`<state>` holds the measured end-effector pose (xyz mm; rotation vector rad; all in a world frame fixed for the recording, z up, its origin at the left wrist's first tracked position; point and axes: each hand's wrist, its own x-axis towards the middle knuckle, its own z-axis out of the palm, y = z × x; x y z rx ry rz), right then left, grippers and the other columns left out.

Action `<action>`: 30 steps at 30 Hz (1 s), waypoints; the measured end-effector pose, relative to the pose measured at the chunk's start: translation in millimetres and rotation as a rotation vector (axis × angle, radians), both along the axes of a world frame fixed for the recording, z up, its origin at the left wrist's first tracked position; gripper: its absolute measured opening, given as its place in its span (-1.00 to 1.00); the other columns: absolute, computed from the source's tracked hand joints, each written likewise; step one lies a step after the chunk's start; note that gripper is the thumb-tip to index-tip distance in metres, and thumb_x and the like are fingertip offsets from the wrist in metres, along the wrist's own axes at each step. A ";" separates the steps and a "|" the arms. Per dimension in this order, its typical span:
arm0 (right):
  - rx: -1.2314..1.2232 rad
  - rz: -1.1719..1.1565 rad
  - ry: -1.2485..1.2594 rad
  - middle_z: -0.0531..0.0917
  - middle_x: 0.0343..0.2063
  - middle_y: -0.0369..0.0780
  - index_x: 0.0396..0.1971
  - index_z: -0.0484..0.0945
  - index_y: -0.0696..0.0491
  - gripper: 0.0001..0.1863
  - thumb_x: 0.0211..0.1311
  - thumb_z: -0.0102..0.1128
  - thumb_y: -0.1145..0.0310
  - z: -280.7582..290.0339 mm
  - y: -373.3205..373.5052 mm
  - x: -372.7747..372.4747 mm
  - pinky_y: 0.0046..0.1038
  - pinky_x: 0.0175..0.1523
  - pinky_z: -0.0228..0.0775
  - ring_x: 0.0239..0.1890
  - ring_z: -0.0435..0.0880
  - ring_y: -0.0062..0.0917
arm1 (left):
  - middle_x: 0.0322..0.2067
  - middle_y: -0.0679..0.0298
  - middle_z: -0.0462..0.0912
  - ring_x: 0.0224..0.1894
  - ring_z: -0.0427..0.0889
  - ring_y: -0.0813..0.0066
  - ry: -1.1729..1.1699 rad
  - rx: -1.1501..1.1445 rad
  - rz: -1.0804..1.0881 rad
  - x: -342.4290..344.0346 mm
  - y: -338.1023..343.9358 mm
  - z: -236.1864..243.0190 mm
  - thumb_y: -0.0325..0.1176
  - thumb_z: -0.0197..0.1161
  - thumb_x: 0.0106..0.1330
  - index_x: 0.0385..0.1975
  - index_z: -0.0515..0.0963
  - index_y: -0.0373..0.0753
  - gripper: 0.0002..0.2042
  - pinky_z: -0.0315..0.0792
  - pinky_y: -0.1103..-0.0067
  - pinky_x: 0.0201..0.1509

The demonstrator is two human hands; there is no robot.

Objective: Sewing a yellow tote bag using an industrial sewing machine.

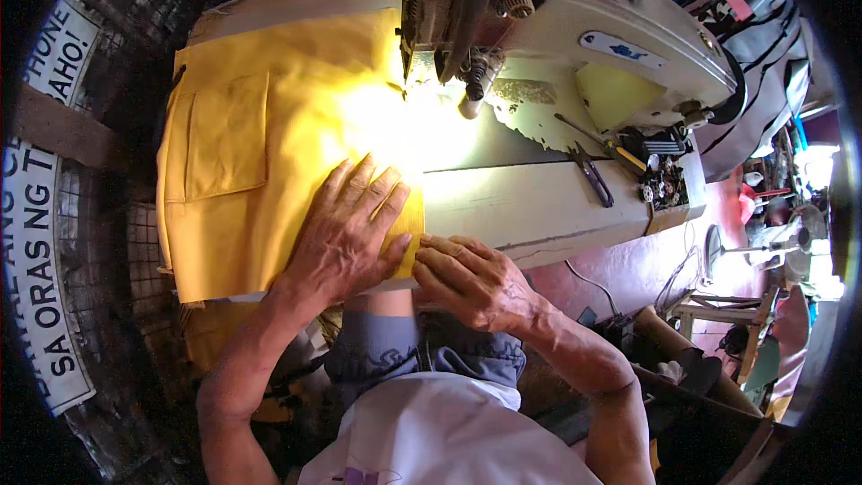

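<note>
Looking down, we see a yellow cloth (292, 148) spread on the tabletop (539, 202), from the left to the centre of the frame. It is smooth and softly creased, with a stitched pocket-like panel (227, 139) on its left part and fine lines of stitching along its right edge. Its long axis runs roughly top to bottom, as does the panel's; the right edge points up toward the needle end of the sewing machine (620, 36). Our left hand (350, 229) presses flat on the cloth, its grip wide, fingers angled up and right. Our right hand (476, 283) bends its fingertips to the cloth's lower right edge; its thumb is hidden, so we cannot tell whether that grip pinches. Glare bleaches the cloth near the needle, and our left hand and wrist cover its lower part.
</note>
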<state>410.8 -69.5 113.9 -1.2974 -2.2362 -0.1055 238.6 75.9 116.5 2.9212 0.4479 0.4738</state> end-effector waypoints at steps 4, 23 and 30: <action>-0.041 0.009 -0.033 0.65 -0.12 -0.09 -0.17 0.60 0.19 -0.64 0.00 0.29 0.34 1.5 11.0 8.1 -0.28 0.09 0.57 -0.01 0.69 -0.27 | 0.12 -0.04 0.48 0.30 0.33 -0.03 0.003 0.001 0.014 7.2 10.6 0.6 -0.17 0.24 0.19 0.06 0.48 -0.36 -0.50 0.12 0.10 0.44; -0.043 0.042 -0.014 0.66 -0.12 -0.04 -0.13 0.59 0.21 -0.58 -0.06 0.22 0.37 5.9 69.6 43.5 -0.28 0.01 0.58 -0.03 0.69 -0.20 | 0.23 -0.02 0.35 0.36 0.24 0.02 0.015 -0.038 0.037 36.6 68.7 9.5 -0.23 0.24 0.12 0.15 0.39 -0.44 -0.41 0.04 0.18 0.49; -0.164 0.013 -0.041 0.63 -0.07 -0.05 -0.12 0.60 0.21 -0.61 -0.01 0.19 0.41 7.1 90.6 53.0 -0.28 -0.02 0.58 -0.02 0.67 -0.22 | 0.19 0.00 0.38 0.34 0.27 0.02 -0.024 0.010 0.010 50.8 96.6 0.9 -0.16 0.26 0.18 0.10 0.42 -0.36 -0.46 0.08 0.16 0.45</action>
